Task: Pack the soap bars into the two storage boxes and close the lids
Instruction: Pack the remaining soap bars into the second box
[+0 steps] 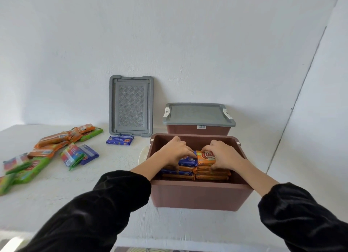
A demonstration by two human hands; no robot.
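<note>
Both my hands reach inside the open brown storage box (pixel 199 195) near the table's front edge. My left hand (pixel 175 152) grips a blue-wrapped soap bar (pixel 188 161) on top of the left stack. My right hand (pixel 222 155) grips an orange-wrapped soap bar (pixel 206 157) on top of the right stack. Stacked bars in orange and blue wrappers lie under them. A second brown box (pixel 197 130) stands behind, with its grey lid (pixel 197 113) on. The other grey lid (pixel 131 105) leans upright against the wall.
Loose soap bars in orange, green and blue wrappers (pixel 47 150) lie scattered on the white table (pixel 113 176) at the left. One blue bar (pixel 120 140) lies below the leaning lid. A white object (pixel 143 154) peeks out left of the open box.
</note>
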